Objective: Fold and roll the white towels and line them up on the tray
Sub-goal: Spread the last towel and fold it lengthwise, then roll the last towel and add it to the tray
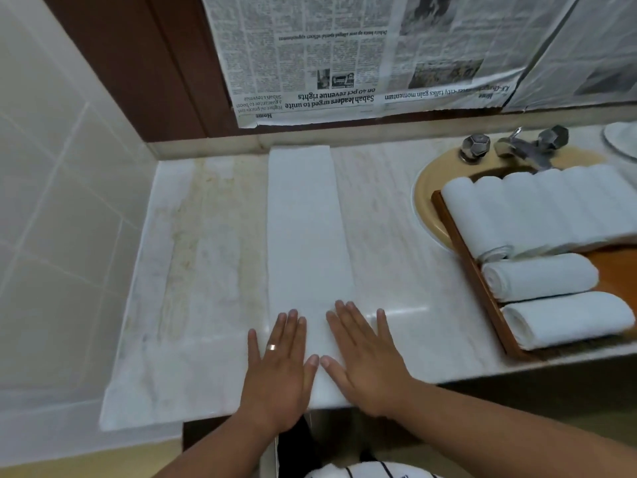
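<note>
Both hands lie flat with fingers spread on the near end of a white towel (306,236) folded into a long strip — the left hand (281,367), wearing a ring (271,347), and the right hand (362,360) pressing side by side, thumbs nearly touching. The strip runs away across the marble counter (193,270) toward the newspaper-covered wall (344,56). To the right, a wooden tray (482,291) sits over the sink (427,198) below the taps (517,146) — rolled towels (551,215) lined up on it.
</note>
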